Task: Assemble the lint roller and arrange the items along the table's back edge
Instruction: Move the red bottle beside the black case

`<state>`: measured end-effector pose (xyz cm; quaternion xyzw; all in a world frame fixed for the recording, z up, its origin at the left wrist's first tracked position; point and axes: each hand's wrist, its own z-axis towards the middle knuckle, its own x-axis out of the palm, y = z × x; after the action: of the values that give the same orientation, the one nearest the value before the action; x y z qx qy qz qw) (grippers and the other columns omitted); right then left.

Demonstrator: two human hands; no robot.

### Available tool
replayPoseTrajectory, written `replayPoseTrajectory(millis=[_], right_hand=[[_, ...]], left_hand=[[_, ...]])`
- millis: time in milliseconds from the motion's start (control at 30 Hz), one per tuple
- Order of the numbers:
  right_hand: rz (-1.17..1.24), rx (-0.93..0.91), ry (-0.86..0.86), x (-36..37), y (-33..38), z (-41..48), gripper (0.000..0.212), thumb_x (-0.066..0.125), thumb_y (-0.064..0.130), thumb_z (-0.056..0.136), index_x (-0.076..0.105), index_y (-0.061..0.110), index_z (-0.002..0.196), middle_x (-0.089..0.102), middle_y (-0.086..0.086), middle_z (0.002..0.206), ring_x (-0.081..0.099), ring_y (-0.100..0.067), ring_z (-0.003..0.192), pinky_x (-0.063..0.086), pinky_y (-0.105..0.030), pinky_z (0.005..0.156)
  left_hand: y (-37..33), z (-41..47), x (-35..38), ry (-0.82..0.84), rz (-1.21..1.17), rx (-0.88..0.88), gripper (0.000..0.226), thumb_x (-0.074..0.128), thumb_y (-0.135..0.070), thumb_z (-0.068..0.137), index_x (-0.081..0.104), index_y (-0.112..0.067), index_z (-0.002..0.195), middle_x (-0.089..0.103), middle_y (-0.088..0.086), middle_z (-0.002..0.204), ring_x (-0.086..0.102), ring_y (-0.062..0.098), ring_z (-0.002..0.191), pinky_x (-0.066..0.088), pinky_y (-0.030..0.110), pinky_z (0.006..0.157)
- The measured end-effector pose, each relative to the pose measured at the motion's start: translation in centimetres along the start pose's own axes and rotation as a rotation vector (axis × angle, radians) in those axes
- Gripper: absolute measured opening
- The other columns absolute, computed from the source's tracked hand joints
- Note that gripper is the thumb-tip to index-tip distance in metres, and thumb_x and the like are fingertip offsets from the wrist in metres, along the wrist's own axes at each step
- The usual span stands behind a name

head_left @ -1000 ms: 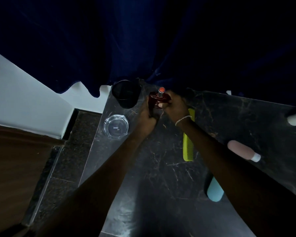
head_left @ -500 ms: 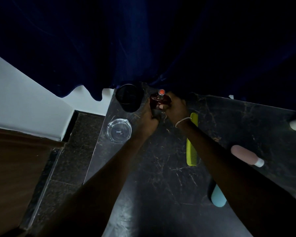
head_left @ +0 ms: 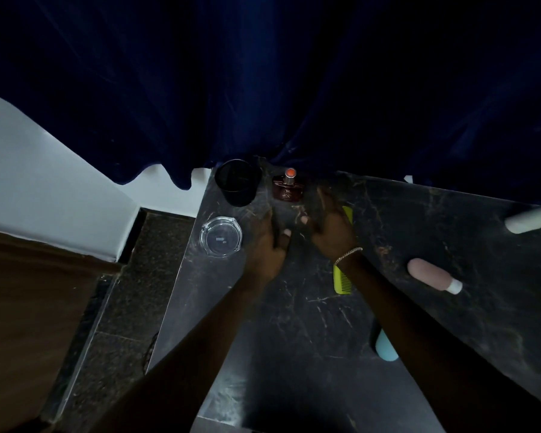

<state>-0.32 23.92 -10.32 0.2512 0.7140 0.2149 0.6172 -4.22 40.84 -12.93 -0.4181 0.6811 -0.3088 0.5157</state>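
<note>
A dark marble-patterned surface (head_left: 310, 307) runs beneath a deep blue curtain (head_left: 263, 89) that hangs along its back edge; white wall and a dark stone floor show to the left. At the back left corner stands a black cup (head_left: 238, 185), upright. Just right of it, near the curtain, a dark red bottle (head_left: 287, 189) with an orange-topped cap stands upright, touched by neither hand. A clear glass ashtray (head_left: 221, 235) sits nearer, by the left edge.

The left hand (head_left: 267, 248) and right hand (head_left: 330, 229) hover close together in front of the bottle, fingers loosely spread and released, grasping nothing. The right wrist bears a bracelet (head_left: 347, 254). A yellow-green comb (head_left: 342, 276) lies partly beneath the right hand and wrist.

Lint roller parts lie apart: a pink cylinder with a white end (head_left: 433, 275) to the right, a pale blue piece (head_left: 386, 346) partly hidden by the right forearm, and a white tube with a blue tip (head_left: 531, 217) at the far right edge.
</note>
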Motion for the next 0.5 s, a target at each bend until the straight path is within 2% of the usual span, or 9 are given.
replayPoseTrajectory(millis=[67,133,267,400,500], right_hand=[[-0.054,-0.047,-0.014,-0.1,-0.5,-2.3,0.076,0.061,0.040,0.093,0.029,0.011,0.156,0.036,-0.010,0.158,0.038,-0.028,0.144,0.033,-0.038,0.119],[-0.141,-0.092,-0.050,-0.4,-1.0,-4.9,0.072,0.053,0.046,0.096,0.029,0.013,0.156,0.032,-0.009,0.160,0.031,-0.025,0.149,0.033,-0.045,0.119],[-0.244,-0.124,-0.073,-1.6,-2.0,-9.5,0.072,0.045,0.052,0.098,0.022,0.019,0.158,0.022,-0.003,0.165,0.022,-0.021,0.152,0.030,-0.045,0.114],[-0.278,-0.129,-0.068,-3.1,-3.2,-13.3,0.072,0.042,0.051,0.100,0.018,0.017,0.159,0.017,-0.006,0.166,0.016,-0.023,0.155,0.024,-0.047,0.119],[-0.324,-0.127,-0.062,-4.1,-4.6,-16.0,0.072,0.035,0.053,0.100,0.020,0.014,0.159,0.017,-0.007,0.166,0.016,-0.024,0.155,0.028,-0.048,0.119]], left_hand=[[-0.1,-1.6,0.0,0.011,0.104,0.058,0.065,0.051,-0.036,0.106,0.028,-0.014,0.162,0.030,0.007,0.168,0.029,0.024,0.155,0.022,0.035,0.127],[-0.8,-3.2,0.0,0.030,0.215,0.156,0.064,0.048,-0.037,0.107,0.027,-0.012,0.162,0.029,0.010,0.169,0.027,0.025,0.156,0.025,0.041,0.127],[-1.8,-6.3,0.2,0.048,0.443,0.337,0.063,0.038,-0.039,0.109,0.022,-0.014,0.164,0.019,0.008,0.172,0.013,0.024,0.161,0.026,0.046,0.127],[-2.0,-8.7,1.0,0.077,0.562,0.418,0.064,0.037,-0.038,0.109,0.017,-0.016,0.165,0.010,0.008,0.174,-0.001,0.023,0.162,0.014,0.050,0.130],[-2.3,-10.5,2.4,0.113,0.643,0.456,0.065,0.034,-0.040,0.109,0.012,-0.018,0.166,0.004,0.006,0.175,-0.007,0.022,0.161,0.008,0.048,0.131]])
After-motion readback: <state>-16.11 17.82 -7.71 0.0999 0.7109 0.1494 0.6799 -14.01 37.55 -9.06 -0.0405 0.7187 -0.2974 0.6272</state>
